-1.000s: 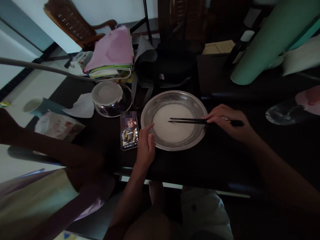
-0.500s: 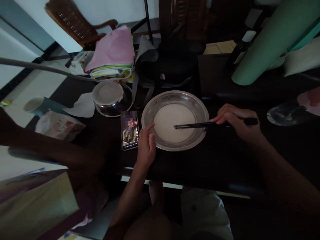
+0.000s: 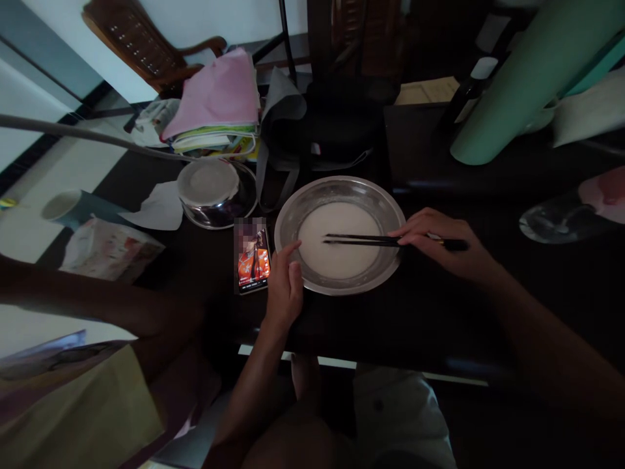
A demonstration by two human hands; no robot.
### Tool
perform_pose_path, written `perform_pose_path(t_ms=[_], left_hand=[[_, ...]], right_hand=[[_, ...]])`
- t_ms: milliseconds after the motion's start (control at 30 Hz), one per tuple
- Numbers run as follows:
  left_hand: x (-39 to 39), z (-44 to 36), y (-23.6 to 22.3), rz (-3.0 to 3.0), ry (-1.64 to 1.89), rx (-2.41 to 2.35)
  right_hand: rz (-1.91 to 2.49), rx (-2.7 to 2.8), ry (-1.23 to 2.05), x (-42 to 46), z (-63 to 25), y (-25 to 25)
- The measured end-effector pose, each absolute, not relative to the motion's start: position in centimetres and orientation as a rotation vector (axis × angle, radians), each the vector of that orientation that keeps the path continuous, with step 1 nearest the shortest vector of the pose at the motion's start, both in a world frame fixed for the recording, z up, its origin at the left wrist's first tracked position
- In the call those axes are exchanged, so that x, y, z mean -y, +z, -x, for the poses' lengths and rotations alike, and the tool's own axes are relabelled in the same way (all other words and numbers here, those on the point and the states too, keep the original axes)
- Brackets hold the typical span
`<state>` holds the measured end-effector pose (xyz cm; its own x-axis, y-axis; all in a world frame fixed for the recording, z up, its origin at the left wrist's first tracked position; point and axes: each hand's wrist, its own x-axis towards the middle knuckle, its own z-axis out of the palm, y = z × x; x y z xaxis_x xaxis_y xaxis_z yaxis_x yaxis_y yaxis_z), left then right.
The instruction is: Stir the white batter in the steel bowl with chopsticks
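A wide metal bowl (image 3: pixel 342 284) sits on the dark table with a milky white liquid (image 3: pixel 342 260) in it. My left hand (image 3: pixel 284 286) grips the bowl's near left rim, the index finger reaching over the inner wall. From the right, my right hand (image 3: pixel 434 238) holds a pair of dark chopsticks (image 3: pixel 361 240), nearly level and pointing left. Their tips, slightly apart, are at the liquid's surface around the middle of the bowl; how deep they go I cannot tell.
Left of the bowl lie a lit phone (image 3: pixel 252 260), an upturned metal pot (image 3: pixel 215 195), a tissue pack (image 3: pixel 110 247) and a blue-green cup (image 3: pixel 81 207). A black bag (image 3: pixel 342 130) is behind. Right stand a green cylinder (image 3: pixel 493 130) and a clear bottle (image 3: pixel 547 218). Another person's arm (image 3: pixel 97 299) is at left.
My right hand has moved left with the chopsticks, and their tips have shifted left and spread apart. My left hand stays at the rim. The phone's picture has changed.
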<state>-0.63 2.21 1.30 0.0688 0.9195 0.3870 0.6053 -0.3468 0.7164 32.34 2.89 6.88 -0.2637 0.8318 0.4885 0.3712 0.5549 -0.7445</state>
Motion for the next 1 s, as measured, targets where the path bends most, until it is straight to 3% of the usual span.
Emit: perform_pose_path(t_ms=[1000], left_hand=[[-2.27, 0.64, 1.22, -1.996, 1.196, -1.482]], right_hand=[[0.978, 1.815, 0.663, -2.82, -32.37, 6.98]])
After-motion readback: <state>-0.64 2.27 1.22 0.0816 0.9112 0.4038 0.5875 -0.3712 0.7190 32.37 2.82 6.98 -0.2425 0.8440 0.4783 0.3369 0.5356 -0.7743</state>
